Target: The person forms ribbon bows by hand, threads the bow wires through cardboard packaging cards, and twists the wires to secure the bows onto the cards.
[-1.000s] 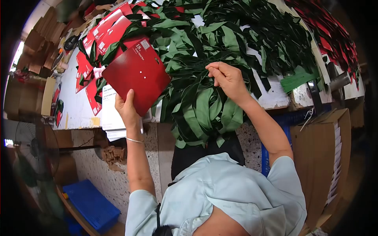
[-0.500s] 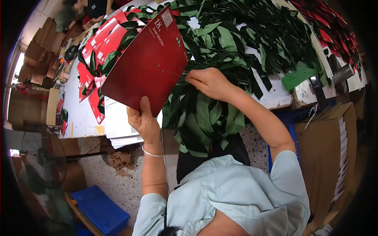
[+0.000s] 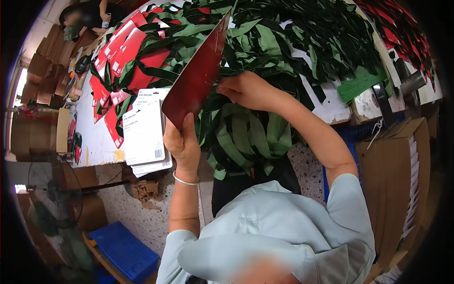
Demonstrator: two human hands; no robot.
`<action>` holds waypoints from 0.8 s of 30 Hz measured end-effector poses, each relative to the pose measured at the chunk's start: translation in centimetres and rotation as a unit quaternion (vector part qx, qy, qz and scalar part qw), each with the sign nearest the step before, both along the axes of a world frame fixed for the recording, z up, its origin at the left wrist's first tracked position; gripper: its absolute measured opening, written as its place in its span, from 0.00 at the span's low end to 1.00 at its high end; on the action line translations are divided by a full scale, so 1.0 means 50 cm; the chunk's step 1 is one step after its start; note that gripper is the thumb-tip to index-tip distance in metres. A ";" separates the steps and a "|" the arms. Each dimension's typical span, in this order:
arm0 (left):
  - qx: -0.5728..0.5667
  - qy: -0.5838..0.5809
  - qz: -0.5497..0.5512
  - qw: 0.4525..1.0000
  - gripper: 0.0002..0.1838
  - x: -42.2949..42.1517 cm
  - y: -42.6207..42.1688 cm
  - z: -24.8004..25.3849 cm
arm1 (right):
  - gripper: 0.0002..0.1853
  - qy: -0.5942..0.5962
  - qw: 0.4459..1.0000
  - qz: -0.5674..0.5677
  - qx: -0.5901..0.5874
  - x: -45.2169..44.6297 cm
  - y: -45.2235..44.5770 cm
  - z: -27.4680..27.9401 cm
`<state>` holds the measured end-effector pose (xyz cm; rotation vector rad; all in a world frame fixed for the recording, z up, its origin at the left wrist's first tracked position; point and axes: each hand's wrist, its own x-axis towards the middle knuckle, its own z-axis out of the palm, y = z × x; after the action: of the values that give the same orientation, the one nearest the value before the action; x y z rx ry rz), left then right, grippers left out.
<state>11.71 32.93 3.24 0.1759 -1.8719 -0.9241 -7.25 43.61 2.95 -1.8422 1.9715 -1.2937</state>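
Observation:
My left hand (image 3: 182,144) grips the lower edge of a red printed card (image 3: 196,75) between thumb and fingers. The card stands tilted, turned nearly edge-on, with small holes near its middle. My right hand (image 3: 248,92) is closed in a pinch right beside the card's right side; what its fingertips hold is too small to make out. Below that hand, green velvet ribbon loops (image 3: 253,135) hang over the table's front edge. White-backed cards (image 3: 142,132) printed "Green Velvet Bow" lie stacked to the left of my left hand.
Green ribbons (image 3: 326,42) heap across the white table (image 3: 92,146). Red cards with green bows (image 3: 125,52) lie at left. A green fringed piece (image 3: 362,84) and a metal cylinder (image 3: 413,84) are at right. An open carton (image 3: 385,175) stands below; another person (image 3: 90,14) is far left.
The red card has turned from facing me to nearly edge-on, uncovering more of the white-backed cards. My left hand moved slightly right; my right hand moved slightly up and left, closer to the card.

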 end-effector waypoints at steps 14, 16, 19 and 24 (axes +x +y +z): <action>-0.261 -0.160 -0.044 0.951 0.23 -0.020 0.092 -0.077 | 0.14 -0.242 0.925 -0.293 -0.029 -0.049 0.204 -0.059; -0.276 -0.183 -0.058 0.942 0.24 -0.020 0.102 -0.120 | 0.17 -0.072 0.902 -0.421 -0.061 -0.017 0.238 -0.033; -0.292 -0.195 -0.069 0.934 0.23 -0.023 0.114 -0.154 | 0.20 0.104 0.962 -0.253 -0.019 0.035 0.223 -0.052; -0.315 -0.221 -0.065 0.921 0.21 -0.024 0.122 -0.143 | 0.17 0.132 0.966 -0.186 0.122 0.066 0.113 -0.083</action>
<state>10.50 39.03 -3.89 -0.1506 -2.5319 -0.3313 -3.94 49.26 -1.20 -1.6511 2.5804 -0.8566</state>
